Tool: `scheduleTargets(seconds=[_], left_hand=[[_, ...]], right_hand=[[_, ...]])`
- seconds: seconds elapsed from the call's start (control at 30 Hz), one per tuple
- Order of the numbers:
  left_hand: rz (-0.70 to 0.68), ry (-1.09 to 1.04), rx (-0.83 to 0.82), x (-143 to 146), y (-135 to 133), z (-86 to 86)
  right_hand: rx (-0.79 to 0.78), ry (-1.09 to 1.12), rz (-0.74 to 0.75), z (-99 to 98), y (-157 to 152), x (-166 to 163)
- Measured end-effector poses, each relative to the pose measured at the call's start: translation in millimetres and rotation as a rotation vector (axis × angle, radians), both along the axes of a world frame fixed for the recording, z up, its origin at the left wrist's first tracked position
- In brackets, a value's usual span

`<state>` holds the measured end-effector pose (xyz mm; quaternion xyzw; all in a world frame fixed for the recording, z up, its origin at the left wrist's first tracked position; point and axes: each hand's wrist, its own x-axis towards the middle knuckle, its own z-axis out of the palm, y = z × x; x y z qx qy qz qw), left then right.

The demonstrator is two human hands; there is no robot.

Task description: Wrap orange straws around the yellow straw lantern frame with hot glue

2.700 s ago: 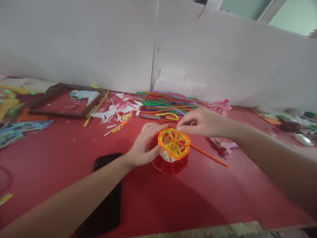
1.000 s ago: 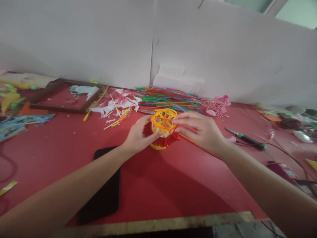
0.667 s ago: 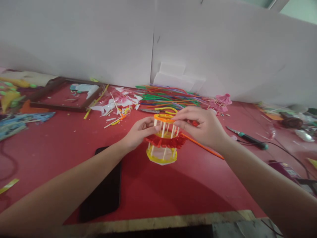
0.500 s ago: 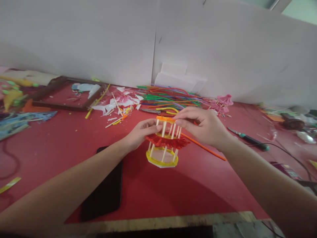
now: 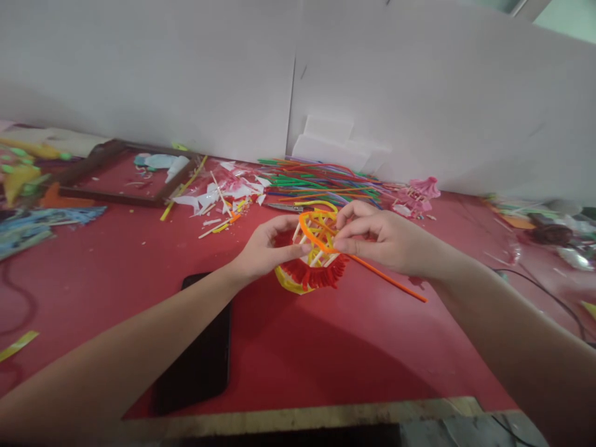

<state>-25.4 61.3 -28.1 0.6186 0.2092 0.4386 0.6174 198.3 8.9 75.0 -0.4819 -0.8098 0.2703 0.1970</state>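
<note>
My left hand (image 5: 272,248) is closed around the side of a small two-tier craft model (image 5: 313,274) built of pale sticks, with yellow bands and a red fringe around its middle. The model is tilted so its top faces me. An orange pipe cleaner (image 5: 311,231) runs around the top rim. My right hand (image 5: 372,233) pinches that pipe cleaner at the rim's right side. An orange length (image 5: 391,282) extends below my right hand toward the lower right; whether it joins the rim piece is hidden by my fingers.
A black phone (image 5: 198,347) lies by my left forearm. Behind are pliers (image 5: 282,207), a bundle of coloured pipe cleaners (image 5: 321,180), white and pink scraps (image 5: 218,192) and a brown frame (image 5: 112,197). A pink model (image 5: 419,192) stands at right, and a cable (image 5: 554,292) crosses there.
The model has tipped its top toward me, showing the orange rim from above. My right hand has shifted slightly right and down along the rim, and its forearm now covers the green-handled tool.
</note>
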Motion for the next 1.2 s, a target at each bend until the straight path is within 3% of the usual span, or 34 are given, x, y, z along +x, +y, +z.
scheduleTargets(seconds=[0.13, 0.37, 0.57, 0.67, 0.73, 0.87, 0.97, 1.07, 1.2], left_hand=[[0.01, 0.043, 0.083, 0.2, 4.0, -6.8], [0.012, 0.072, 0.165, 1.7, 6.0, -14.5], [0.044, 0.088, 0.214, 2.9, 4.3, -16.1], [0.098, 0.08, 0.263, -0.6, 3.4, -16.3], [0.146, 0.049, 0.311, -4.2, 2.6, -16.8], [0.262, -0.035, 0.395, -7.8, 0.6, -18.2], [0.287, -0.038, 0.437, -6.7, -0.7, -17.8], [0.254, 0.023, 0.501, -6.7, -1.2, -13.9], [0.193, 0.118, 0.608, -10.0, -0.7, -5.8]], right_hand=[[0.106, -0.055, 0.021, -7.9, -4.9, 4.8], [0.59, -0.317, 0.026, -23.9, -22.5, -6.2], [0.736, -0.305, 0.056, -30.0, -22.2, -4.1], [0.675, -0.194, 0.042, -30.9, -16.9, 2.2], [0.549, -0.064, -0.03, -30.4, -12.2, 6.7], [0.078, 0.204, -0.207, -27.3, -4.0, 11.5], [-0.184, 0.26, -0.287, -25.3, -0.8, 8.4], [-0.242, 0.245, -0.313, -22.8, 2.0, 1.2], [-0.166, 0.15, -0.273, -14.0, 8.8, -7.0]])
